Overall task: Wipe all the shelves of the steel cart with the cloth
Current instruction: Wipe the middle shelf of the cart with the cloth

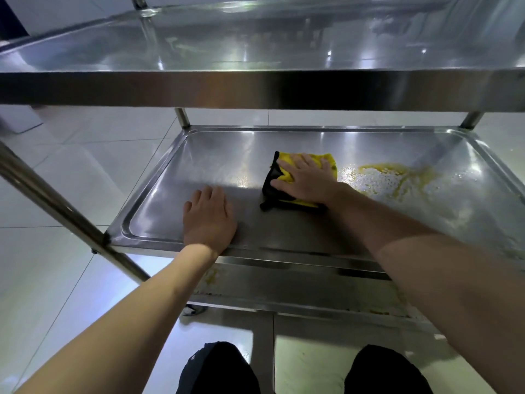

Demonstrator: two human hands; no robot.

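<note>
The steel cart fills the view, with a top shelf (255,89), a middle shelf (204,155) and a bottom shelf (298,291) partly hidden below. A yellow cloth with a black edge (279,177) lies folded at the middle of the middle shelf. My right hand (306,177) presses flat on the cloth. A wet yellow smear (389,177) spreads just right of the cloth. My left hand (208,217) rests flat on the shelf near its front edge, fingers apart, holding nothing.
The cart's slanted steel handle bar (56,206) crosses the left side. Upright posts (182,118) stand at the shelf's back corners. The bottom shelf carries yellow specks (211,275). White floor tiles (71,166) surround the cart. My dark-clad knees (218,368) sit below.
</note>
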